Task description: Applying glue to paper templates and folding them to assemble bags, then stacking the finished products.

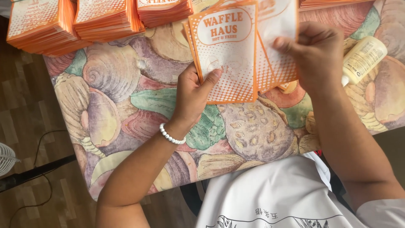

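Both hands are busy with a small fan of orange-and-white paper sleeves (228, 55), held just above the far middle of the worktop (126, 97). Her left hand (194, 93), a white bead bracelet (171, 136) on its wrist, grips the front sleeve with the thumb pressed flat across its dotted lower part and the fingers curled behind. Her right hand (316, 55) pinches the rear sleeves by their right edge, fingers closed on the paper. Three stacks of the same sleeves (76, 21) lie along the far edge towards the far left corner. A pale yellow bottle (363, 59) lies tilted on its side near the right edge, just beside the right hand. A shell-patterned cloth covers the worktop.
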